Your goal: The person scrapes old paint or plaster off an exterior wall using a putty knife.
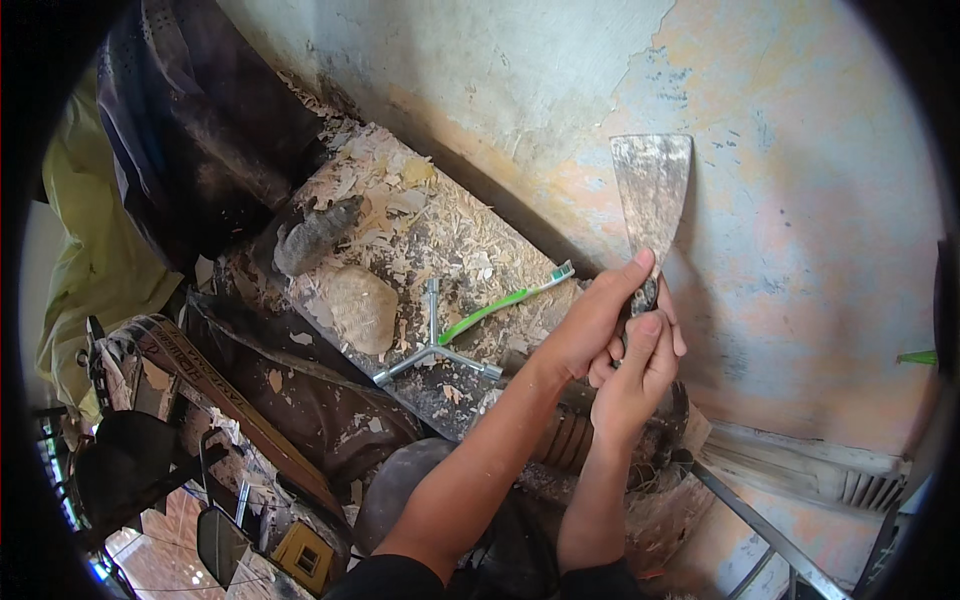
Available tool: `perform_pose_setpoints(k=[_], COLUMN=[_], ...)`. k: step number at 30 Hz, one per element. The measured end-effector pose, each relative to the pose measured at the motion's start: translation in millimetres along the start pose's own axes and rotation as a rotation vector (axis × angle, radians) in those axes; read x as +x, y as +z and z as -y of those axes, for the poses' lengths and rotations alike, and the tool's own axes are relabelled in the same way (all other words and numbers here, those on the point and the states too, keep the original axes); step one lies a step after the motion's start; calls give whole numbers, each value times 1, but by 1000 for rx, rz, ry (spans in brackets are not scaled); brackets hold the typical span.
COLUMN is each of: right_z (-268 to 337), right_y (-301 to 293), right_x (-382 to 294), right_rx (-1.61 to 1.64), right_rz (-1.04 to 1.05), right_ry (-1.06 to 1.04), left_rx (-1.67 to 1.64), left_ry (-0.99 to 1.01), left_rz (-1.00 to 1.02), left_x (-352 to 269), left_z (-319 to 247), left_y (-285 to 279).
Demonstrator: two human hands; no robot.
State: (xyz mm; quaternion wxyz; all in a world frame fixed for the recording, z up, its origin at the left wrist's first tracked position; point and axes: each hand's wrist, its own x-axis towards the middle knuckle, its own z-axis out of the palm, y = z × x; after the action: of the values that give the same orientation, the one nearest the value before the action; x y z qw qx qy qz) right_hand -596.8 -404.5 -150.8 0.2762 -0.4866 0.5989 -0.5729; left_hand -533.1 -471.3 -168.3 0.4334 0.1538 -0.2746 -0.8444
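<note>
A broad putty knife [654,195] with a worn, stained blade points up in front of the wall. Around its dark handle my left hand [600,315] is closed, with the thumb near the base of the blade. My right hand [639,367] grips the lower end of the same handle, just below the left. To the left of my hands, a green and white toothbrush [495,307] lies on the flake-strewn surface. Its lower end is beside a three-way metal socket wrench [433,349]. A rounded tan object [361,307] and a grey lump [315,232] lie farther left.
The wall [525,90] has peeling, patchy paint. Paint flakes and shavings cover the bench-like surface [465,225]. Dark fabric [202,127] bulges at upper left, beside yellowish sheeting [82,240]. A bicycle or motorbike mirror [217,544] stands lower left; a metal bar [765,525] crosses lower right.
</note>
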Motion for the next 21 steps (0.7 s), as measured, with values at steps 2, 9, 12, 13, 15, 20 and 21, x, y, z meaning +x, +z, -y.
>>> perform_pose_setpoints(k=[2,9,12,13,15,20,21], right_z=[6,30,2,12,20,20,12], right_y=[5,75,53,40,15,14,17], right_x=[8,18,9,7,2,1,7], right_rx=[-9,-137,-137,-115,-119,-168,-115], right_rz=[-7,98,-5,-20,-13,-36,-43], right_ry=[-24,-210,-113,-51,61,48,42], left_rx=[63,-1,56,39,95,98,86], left_ry=[-47,171,127,125,32,69,68], left_rz=[-23,-198,-259,-246,-191,-154,-150], left_x=[-1,-12,-4,0,-5,0,4], left_z=[-10,-54,-25,-16,-7,-1,-8], left_y=[-1,-33,-28,-19,-4,-2,0])
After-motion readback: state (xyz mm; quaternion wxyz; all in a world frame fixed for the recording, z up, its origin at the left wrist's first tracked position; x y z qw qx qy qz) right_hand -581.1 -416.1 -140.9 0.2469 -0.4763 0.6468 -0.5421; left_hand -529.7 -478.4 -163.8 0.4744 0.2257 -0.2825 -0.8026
